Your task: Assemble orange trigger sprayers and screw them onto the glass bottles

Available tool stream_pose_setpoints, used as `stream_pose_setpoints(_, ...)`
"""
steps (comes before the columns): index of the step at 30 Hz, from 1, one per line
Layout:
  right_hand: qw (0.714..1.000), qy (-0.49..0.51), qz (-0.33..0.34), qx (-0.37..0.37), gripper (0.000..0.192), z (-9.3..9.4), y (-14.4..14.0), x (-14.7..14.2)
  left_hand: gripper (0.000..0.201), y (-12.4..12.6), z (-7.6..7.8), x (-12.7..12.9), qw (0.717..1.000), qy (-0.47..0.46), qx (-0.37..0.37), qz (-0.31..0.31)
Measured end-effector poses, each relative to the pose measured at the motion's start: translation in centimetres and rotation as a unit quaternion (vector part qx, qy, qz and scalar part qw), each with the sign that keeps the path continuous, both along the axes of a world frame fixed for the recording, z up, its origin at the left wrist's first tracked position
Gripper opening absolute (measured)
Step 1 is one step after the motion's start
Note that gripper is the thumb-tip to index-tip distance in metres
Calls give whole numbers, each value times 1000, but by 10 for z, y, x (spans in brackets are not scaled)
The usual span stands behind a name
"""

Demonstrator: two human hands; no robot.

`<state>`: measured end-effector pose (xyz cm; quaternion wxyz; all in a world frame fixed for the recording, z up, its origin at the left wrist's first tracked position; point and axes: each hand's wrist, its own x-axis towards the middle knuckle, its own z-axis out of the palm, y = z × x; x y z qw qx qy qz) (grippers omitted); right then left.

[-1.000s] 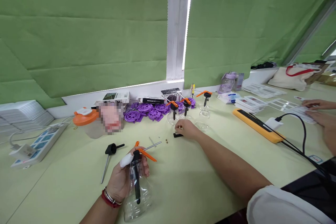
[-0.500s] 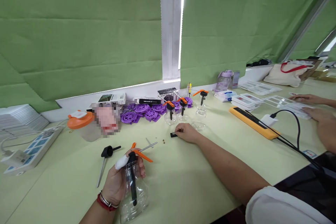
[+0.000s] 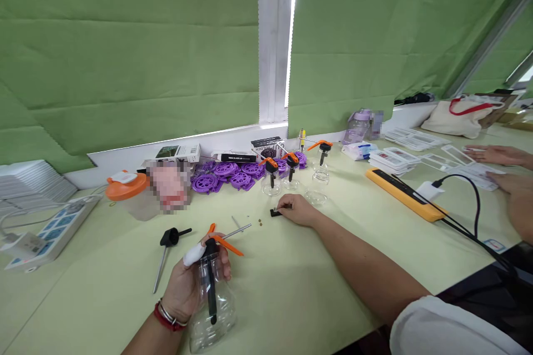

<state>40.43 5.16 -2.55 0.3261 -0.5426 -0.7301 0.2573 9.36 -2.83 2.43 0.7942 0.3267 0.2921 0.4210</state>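
My left hand (image 3: 182,284) is wrapped round the neck of a clear flask-shaped bottle (image 3: 222,308) at the front of the table. The bottle has a black cap with a black tube inside, an orange lever (image 3: 228,245) and a thin metal spout (image 3: 238,231). A white wrapping covers my left thumb. Farther back, my right hand (image 3: 297,209) pinches at a small black block (image 3: 273,213) on the table; its fingertips are partly hidden. Tiny brass-coloured pieces (image 3: 260,222) and a thin metal rod (image 3: 237,223) lie nearby. Left of the bottle is a black cap with a metal tube (image 3: 170,237).
Similar bottles (image 3: 271,182) and purple wheel-shaped parts (image 3: 207,182) stand along the back. At left are an orange-lidded jar (image 3: 126,186) and a white power strip (image 3: 58,233). A yellow power strip (image 3: 400,191) with cables lies right, near another person's hands (image 3: 510,182).
My hands keep almost the same positions, the left on the bottle and the right at the black block. The view shifts slightly. At right, the other person's hands move a clear-framed sheet.
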Motion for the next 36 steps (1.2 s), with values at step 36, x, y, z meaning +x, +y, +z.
stream_pose_setpoints(36, 942, -330, -63, -20, 22, 24, 39, -47, 28, -2, -1, 1, 1000, -12, 3, -4)
